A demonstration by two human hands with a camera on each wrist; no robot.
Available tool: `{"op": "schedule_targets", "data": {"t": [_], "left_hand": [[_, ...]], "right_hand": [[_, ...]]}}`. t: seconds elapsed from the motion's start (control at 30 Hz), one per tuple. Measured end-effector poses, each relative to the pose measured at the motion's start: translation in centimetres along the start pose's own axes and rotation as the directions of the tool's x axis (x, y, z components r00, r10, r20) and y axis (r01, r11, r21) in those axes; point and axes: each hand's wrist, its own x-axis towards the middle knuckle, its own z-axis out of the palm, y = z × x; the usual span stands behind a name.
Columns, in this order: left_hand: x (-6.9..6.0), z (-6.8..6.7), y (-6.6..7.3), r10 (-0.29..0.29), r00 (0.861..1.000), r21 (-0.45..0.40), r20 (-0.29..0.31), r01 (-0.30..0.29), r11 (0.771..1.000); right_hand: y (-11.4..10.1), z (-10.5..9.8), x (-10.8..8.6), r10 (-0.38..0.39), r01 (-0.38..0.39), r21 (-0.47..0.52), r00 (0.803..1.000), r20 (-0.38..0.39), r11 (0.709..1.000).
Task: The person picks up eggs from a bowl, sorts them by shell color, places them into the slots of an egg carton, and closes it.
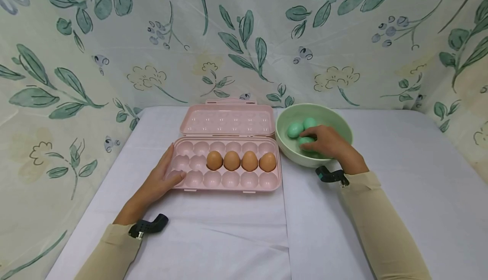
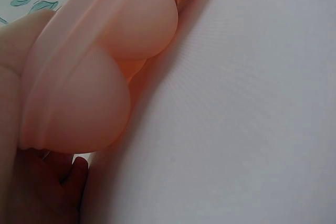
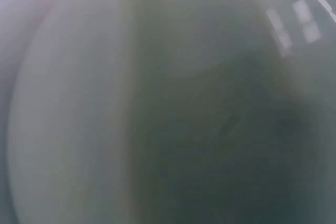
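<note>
Now my left hand (image 1: pixel 162 180) gripped the carton (image 1: pixel 230 179), likely for steadiness; my right hand (image 1: pixel 328 142) pinched a green egg (image 1: pixel 306 140) in the bowl (image 1: pixel 324 112).

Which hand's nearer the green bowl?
Right. The right hand is inside the green bowl, on a green egg; the left hand is farther off to its left, gripping the pink egg carton's left end.
</note>
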Motion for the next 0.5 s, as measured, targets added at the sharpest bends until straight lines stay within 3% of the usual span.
{"op": "schedule_targets", "data": {"t": [0.5], "left_hand": [[0.12,-0.03,-0.13,0.001,1.0,-0.012,0.004,-0.001,1.0]], "right_hand": [[-0.04,-0.03,0.01,-0.036,0.036,0.016,0.999,-0.034,0.999]]}}
